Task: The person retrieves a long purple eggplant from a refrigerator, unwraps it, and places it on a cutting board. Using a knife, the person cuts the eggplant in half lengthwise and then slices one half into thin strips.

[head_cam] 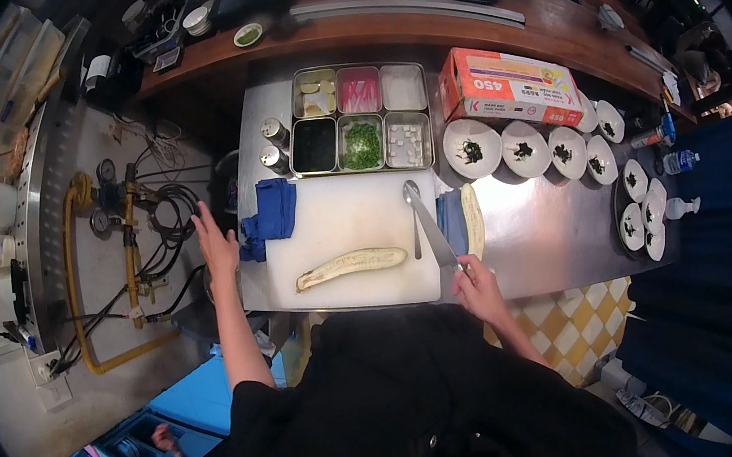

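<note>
My right hand [476,287] grips the handle of a kitchen knife [435,233] at the right edge of the white cutting board [330,209]. Its blade points up and left, partly over a metal spoon [415,233] lying on the board. Off the counter's left side, my left hand [217,245] is empty with its fingers apart. A long, pale vegetable, apparently a peeled eggplant [351,266], lies across the board's near half. Another similar piece [472,216] rests right of the board, beside a folded blue cloth [451,222].
Behind the board stand several metal ingredient containers [359,117] and two shakers [274,159]. Several white bowls [473,150] with dark green bits line the right, near a cling-film box [509,87]. Blue cloths [277,208] lie at left. Gas pipes [73,275] run along the wall; another person [166,437] is lower left.
</note>
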Demonstrator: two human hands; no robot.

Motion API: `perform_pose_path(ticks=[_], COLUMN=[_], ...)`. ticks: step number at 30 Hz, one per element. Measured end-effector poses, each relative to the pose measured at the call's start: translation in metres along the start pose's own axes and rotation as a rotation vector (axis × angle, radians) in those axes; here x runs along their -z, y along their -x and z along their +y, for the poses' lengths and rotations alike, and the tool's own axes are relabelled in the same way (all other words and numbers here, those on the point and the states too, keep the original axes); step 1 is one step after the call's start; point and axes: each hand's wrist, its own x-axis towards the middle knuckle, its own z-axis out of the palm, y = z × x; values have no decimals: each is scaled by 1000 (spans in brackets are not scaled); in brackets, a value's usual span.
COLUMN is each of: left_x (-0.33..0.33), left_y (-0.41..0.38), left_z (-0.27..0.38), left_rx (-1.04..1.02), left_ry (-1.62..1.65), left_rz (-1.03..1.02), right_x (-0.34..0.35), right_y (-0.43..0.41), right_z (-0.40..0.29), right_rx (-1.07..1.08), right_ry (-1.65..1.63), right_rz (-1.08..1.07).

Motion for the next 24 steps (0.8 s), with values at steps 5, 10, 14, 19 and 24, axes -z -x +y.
perform_pose_path(ticks=[5, 10, 14, 19, 24], left_x=[-14, -8, -3, 14, 31], left_y=[-4, 10, 19, 27, 47], left_z=[-26, -22, -44, -53, -28], left_rx=[238, 184, 481, 305, 136], left_ry=[-144, 57, 141, 297, 289], left_rz=[-284, -323, -231, -68, -232], right_x=[-9, -13, -13, -15, -21], right_y=[2, 8, 9, 8, 10], right_z=[12, 4, 14, 12, 7], right_rx=[228, 108, 91, 79, 167], right_ry=[300, 178, 174, 236, 409], right_rz=[69, 22, 33, 71, 102])
